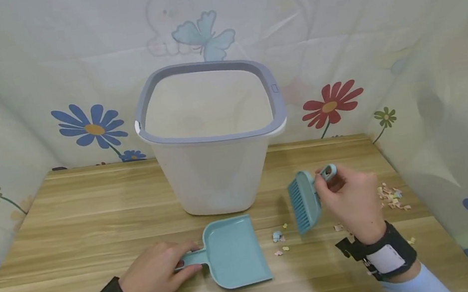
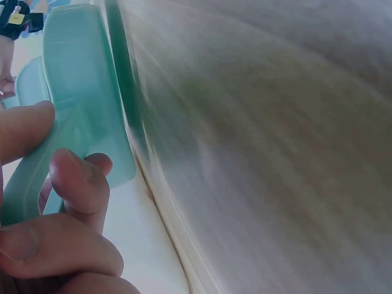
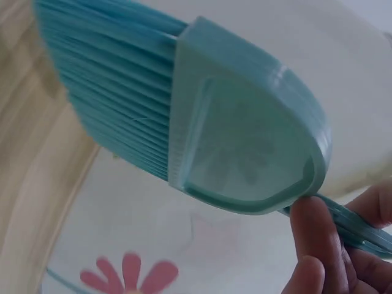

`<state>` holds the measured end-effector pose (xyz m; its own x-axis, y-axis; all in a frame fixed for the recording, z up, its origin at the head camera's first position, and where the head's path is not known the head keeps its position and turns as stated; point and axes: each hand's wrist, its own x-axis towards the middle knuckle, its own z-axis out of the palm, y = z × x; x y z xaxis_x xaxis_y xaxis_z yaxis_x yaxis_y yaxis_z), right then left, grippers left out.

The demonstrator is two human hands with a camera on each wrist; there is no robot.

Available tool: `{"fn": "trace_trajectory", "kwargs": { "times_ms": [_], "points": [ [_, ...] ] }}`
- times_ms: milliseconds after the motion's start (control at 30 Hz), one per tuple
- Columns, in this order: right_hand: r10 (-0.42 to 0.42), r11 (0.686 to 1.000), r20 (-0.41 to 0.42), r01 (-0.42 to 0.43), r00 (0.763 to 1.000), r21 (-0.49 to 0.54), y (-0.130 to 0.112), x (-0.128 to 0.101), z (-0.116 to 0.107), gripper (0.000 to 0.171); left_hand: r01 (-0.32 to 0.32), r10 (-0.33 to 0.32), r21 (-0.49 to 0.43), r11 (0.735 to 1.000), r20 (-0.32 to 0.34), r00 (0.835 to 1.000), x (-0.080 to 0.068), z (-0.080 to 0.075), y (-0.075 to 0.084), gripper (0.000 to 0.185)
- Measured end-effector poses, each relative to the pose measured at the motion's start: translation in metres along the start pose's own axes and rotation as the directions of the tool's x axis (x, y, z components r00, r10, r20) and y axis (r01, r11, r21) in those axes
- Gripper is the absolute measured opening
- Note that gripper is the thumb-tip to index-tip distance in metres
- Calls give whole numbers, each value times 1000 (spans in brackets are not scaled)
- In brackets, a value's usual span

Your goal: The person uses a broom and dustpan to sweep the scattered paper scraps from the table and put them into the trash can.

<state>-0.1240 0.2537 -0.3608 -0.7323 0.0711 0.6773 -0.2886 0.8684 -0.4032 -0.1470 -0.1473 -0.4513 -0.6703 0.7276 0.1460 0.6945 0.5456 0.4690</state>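
- Wooden table [image 1: 91, 223] fills the lower frame, floral sheet behind; white bin [image 1: 213, 134] stands at centre
- left hand [image 1: 155, 271], lower left, fingers curled round the dustpan [image 1: 232, 253] handle; pan flat on the table
- right hand [image 1: 353, 199], lower right, pinches the brush [image 1: 303, 201] handle; bristles point left, paper scraps [image 1: 281, 241] below

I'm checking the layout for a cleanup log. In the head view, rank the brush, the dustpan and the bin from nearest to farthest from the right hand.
Measured from the right hand:
1. Brush: held in that hand, bristles pointing left.
2. Dustpan: on the table to the left, its handle in the left hand.
3. Bin: at the back, centre.
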Motion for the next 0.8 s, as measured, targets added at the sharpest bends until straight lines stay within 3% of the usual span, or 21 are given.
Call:
{"fn": "trace_trajectory", "kwargs": {
  "times_ms": [267, 467, 600, 800],
  "points": [
    [-30, 985, -22, 26, 999, -173, 26, -4, -25, 10, -1, 1, 2, 1000, 0, 1000, 1, -1, 2, 33],
    [-21, 961, 49, 34, 999, -275, 41, -15, -33, 16, 17, -17, -6, 1000, 13, 1000, 1, -2, 2, 33],
    [-22, 958, 84, 45, 996, -282, 39, -22, -28, 16, 13, -13, 5, 1000, 6, 1000, 1, -2, 2, 32],
    [-65, 974, 103, 86, 993, -210, 18, -23, -13, 16, 6, -6, 23, 1000, 3, 1000, 1, -1, 2, 33]
  ]
}}
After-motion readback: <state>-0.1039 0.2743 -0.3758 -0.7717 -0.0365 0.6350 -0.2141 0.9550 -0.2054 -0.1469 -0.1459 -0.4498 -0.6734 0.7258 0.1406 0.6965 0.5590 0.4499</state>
